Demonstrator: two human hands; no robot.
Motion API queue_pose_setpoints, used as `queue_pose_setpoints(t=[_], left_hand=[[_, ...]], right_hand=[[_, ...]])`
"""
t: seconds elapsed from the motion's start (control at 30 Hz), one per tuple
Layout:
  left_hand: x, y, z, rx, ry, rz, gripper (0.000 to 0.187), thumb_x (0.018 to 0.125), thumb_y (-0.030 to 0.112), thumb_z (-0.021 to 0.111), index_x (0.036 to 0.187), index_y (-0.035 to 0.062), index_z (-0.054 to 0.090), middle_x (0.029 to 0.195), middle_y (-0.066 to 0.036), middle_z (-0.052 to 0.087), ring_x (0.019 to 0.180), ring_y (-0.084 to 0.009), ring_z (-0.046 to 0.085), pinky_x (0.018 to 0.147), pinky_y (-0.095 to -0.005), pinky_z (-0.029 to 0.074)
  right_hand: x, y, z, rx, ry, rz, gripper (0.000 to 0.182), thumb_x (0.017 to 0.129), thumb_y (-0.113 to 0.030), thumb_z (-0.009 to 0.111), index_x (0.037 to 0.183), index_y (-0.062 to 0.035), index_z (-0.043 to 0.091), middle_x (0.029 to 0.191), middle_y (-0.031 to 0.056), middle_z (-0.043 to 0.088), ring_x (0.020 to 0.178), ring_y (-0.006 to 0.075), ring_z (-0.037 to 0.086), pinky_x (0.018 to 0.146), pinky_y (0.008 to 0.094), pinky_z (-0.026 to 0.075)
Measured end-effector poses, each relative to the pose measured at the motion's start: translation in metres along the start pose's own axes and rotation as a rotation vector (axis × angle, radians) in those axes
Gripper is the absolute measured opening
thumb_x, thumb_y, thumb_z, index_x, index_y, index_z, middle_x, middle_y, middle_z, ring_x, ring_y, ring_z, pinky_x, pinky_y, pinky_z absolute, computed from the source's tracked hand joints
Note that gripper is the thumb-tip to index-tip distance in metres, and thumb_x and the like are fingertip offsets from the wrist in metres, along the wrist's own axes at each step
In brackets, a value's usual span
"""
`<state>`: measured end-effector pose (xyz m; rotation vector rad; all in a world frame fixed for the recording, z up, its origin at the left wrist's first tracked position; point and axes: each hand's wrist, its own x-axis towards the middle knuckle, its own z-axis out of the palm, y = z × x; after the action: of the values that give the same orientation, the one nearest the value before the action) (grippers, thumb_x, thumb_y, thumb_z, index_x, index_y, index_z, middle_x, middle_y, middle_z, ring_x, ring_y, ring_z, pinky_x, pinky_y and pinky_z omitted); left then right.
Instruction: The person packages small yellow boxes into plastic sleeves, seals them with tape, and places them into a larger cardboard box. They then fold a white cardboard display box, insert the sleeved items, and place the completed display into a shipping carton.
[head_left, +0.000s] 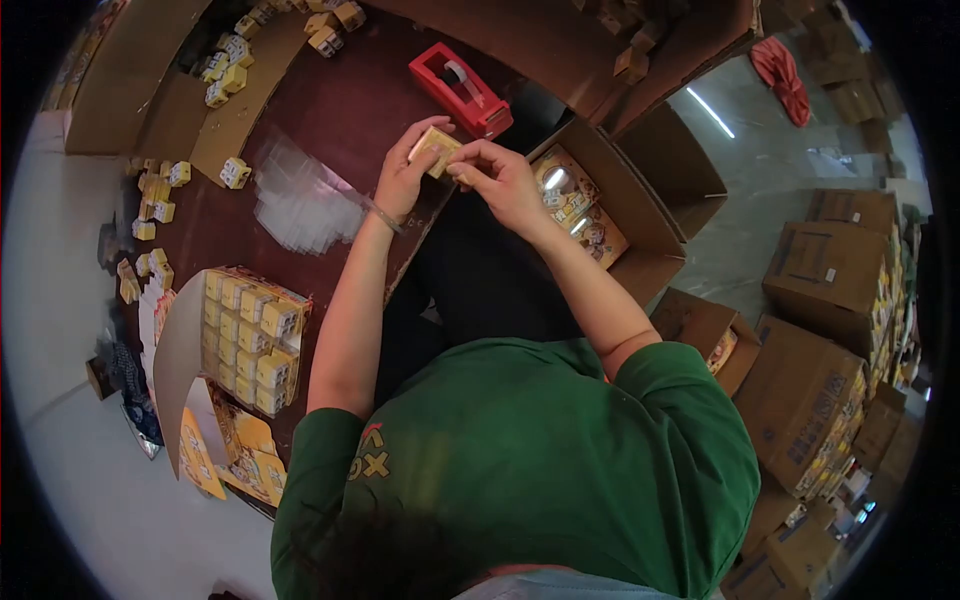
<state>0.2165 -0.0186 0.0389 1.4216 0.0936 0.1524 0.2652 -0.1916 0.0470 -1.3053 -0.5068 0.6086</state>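
Note:
Between both hands is a small yellow box (430, 143), held above the edge of the dark red table (330, 110). My left hand (400, 178) wraps round it from the left, thumb and fingers closed on its sides. The fingers of my right hand (508, 188) pinch at the box's lower right end. Just beyond my hands stands a red tape dispenser (462, 90) with a roll in it. A fan of clear plastic sleeves (300, 200) lies left of my left wrist.
An open display carton (250, 335) packed with small yellow boxes stands at the table's left. Loose yellow boxes (228, 75) lie at the back left. An open cardboard box (635, 190) is at my right, with stacked cartons (815, 400) beyond.

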Motion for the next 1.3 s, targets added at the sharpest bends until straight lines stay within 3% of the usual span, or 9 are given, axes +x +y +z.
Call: queue_pose_setpoints(t=[0.23, 0.33, 0.4, 0.5, 0.63, 0.77, 0.87, 0.93, 1.3], left_hand=[[-0.008, -0.005, -0.007, 0.11, 0.032, -0.007, 0.034, 0.093, 0.018, 0.062, 0.124, 0.0044, 0.057, 0.11, -0.006, 0.064, 0.1, -0.0118, 0.06, 0.088, -0.0271, 0.048], [-0.003, -0.007, -0.006, -0.069, 0.138, -0.078, 0.029, 0.095, 0.016, 0.057, 0.122, 0.0066, 0.057, 0.109, -0.005, 0.064, 0.1, -0.0129, 0.061, 0.087, -0.0256, 0.048], [-0.005, -0.022, -0.011, -0.336, 0.398, -0.113, 0.024, 0.097, 0.022, 0.052, 0.113, 0.0056, 0.061, 0.103, -0.006, 0.066, 0.094, -0.0163, 0.064, 0.086, -0.0323, 0.051], [-0.05, -0.012, -0.01, -0.781, 0.498, -0.523, 0.034, 0.101, 0.03, 0.044, 0.119, 0.0075, 0.062, 0.112, -0.009, 0.067, 0.101, -0.0228, 0.065, 0.092, -0.0394, 0.051], [-0.153, 0.009, -0.003, -0.988, 0.313, -0.486, 0.057, 0.103, 0.053, 0.031, 0.13, 0.0083, 0.054, 0.119, -0.01, 0.064, 0.106, -0.0235, 0.064, 0.093, -0.0382, 0.051], [-0.261, 0.023, -0.017, 0.041, 0.903, -0.135, 0.027, 0.101, 0.027, 0.053, 0.115, 0.0046, 0.06, 0.104, -0.009, 0.065, 0.093, -0.0209, 0.063, 0.084, -0.0311, 0.05], [-0.313, 0.061, -0.045, 1.056, 1.16, 0.139, 0.026, 0.083, 0.009, 0.068, 0.109, 0.0054, 0.063, 0.109, -0.01, 0.063, 0.104, -0.0292, 0.058, 0.094, -0.0391, 0.044], [-0.331, 0.076, -0.06, 1.506, 1.072, -0.047, 0.028, 0.083, 0.013, 0.069, 0.111, 0.0079, 0.065, 0.119, -0.006, 0.062, 0.117, -0.0302, 0.053, 0.101, -0.0419, 0.039], [-0.367, 0.052, -0.094, 1.539, 0.985, 0.007, 0.026, 0.085, 0.012, 0.069, 0.11, 0.0088, 0.069, 0.125, -0.003, 0.064, 0.125, -0.0278, 0.052, 0.105, -0.043, 0.039]], right_hand=[[0.011, 0.02, 0.002, -0.299, 0.082, -0.042, 0.038, 0.089, -0.01, 0.07, 0.121, -0.0031, 0.05, 0.074, 0.0029, 0.064, 0.069, 0.011, 0.06, 0.068, 0.0249, 0.049], [-0.01, 0.039, 0.003, -0.65, 0.117, -0.043, 0.048, 0.082, -0.009, 0.075, 0.124, -0.0053, 0.051, 0.093, 0.01, 0.065, 0.084, 0.023, 0.063, 0.077, 0.0326, 0.05], [-0.021, 0.041, 0.009, -0.992, 0.083, -0.655, 0.062, 0.075, -0.006, 0.077, 0.13, -0.0117, 0.05, 0.119, 0.0142, 0.057, 0.108, 0.0341, 0.055, 0.09, 0.0425, 0.045], [-0.03, 0.029, 0.014, -0.967, -0.188, -0.718, 0.074, 0.068, 0.001, 0.077, 0.135, -0.0137, 0.049, 0.133, 0.0161, 0.049, 0.117, 0.0371, 0.052, 0.097, 0.0449, 0.044], [-0.034, -0.006, 0.047, -0.61, -0.422, -0.509, 0.068, 0.072, 0.001, 0.075, 0.134, -0.007, 0.049, 0.129, 0.0167, 0.054, 0.115, 0.0311, 0.058, 0.094, 0.0373, 0.049], [-0.027, -0.016, 0.113, 0.126, -0.607, 0.09, 0.053, 0.085, -0.006, 0.071, 0.132, -0.0042, 0.048, 0.128, 0.007, 0.055, 0.121, 0.015, 0.051, 0.101, 0.0332, 0.043], [-0.014, -0.024, 0.183, -0.064, -0.847, -0.144, 0.059, 0.084, -0.008, 0.072, 0.138, -0.0051, 0.047, 0.13, 0.0097, 0.055, 0.12, 0.0184, 0.053, 0.103, 0.0318, 0.042], [-0.005, -0.027, 0.228, -0.133, -0.986, -0.334, 0.062, 0.085, -0.009, 0.071, 0.142, -0.0097, 0.046, 0.13, 0.0123, 0.054, 0.118, 0.0251, 0.055, 0.101, 0.0334, 0.044], [0.022, -0.025, 0.276, -0.665, -1.146, -0.796, 0.062, 0.082, -0.008, 0.069, 0.14, -0.0157, 0.05, 0.124, 0.0151, 0.054, 0.113, 0.0342, 0.052, 0.098, 0.0424, 0.044]])
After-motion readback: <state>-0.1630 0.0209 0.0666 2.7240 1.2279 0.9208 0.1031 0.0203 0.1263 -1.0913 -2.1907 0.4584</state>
